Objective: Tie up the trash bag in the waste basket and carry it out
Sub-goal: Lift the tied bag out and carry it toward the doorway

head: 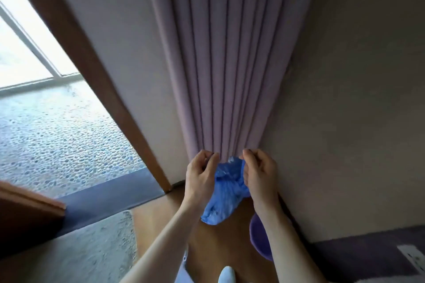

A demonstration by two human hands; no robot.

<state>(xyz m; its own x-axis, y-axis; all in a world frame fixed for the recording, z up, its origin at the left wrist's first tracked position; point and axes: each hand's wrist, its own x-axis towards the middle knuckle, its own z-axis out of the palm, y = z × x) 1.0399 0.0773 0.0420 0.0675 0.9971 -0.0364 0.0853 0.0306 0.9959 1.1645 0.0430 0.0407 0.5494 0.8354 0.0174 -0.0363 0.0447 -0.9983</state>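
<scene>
Here we hold the blue trash bag (pixel 224 193) up between our hands, in front of the foot of the curtain, clear of the floor; its neck is bunched at the top and the body hangs down and leftward, and we cannot tell what is in it. Our right hand (pixel 258 173) pinches the bag's upper edge between thumb and curled fingers; our left hand (pixel 201 173) has its fingers curled narrow beside the bag, and we cannot tell whether it grips the plastic. Below our right forearm sits the purple waste basket (pixel 259 240), partly hidden by the arm; behind hangs the mauve pleated curtain (pixel 220 64); left stands a wooden door frame (pixel 96 71) onto a pebbled floor (pixel 57 145).
</scene>
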